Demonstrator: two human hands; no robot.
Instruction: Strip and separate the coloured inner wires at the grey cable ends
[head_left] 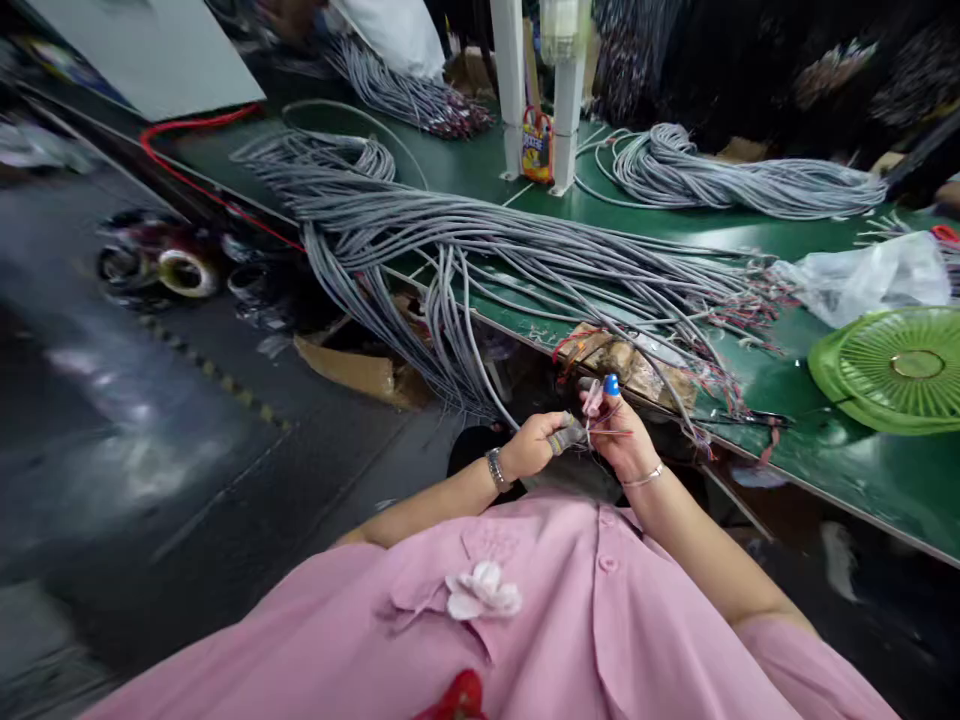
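Note:
My left hand (536, 443), with grey covers on some fingers, is closed around the end of a grey cable (501, 400) that comes down off the bench. Thin red and white wires (611, 432) fan out of that end into my right hand (624, 440). Blue wrapping covers my right thumb tip, and the fingers pinch the wires. Some small pink material (592, 398) shows at the right fingertips; its exact kind cannot be made out. Just beyond my hands, a large bundle of grey cables (465, 222) lies across the bench, its stripped ends fanned out to the right.
The green bench (847, 480) runs diagonally ahead. A green fan (885, 370) and a clear plastic bag (870, 275) stand at the right. Another cable coil (720, 180) lies behind, near white posts (566, 120). Below are a cardboard box (352, 370) and wire spools (184, 272).

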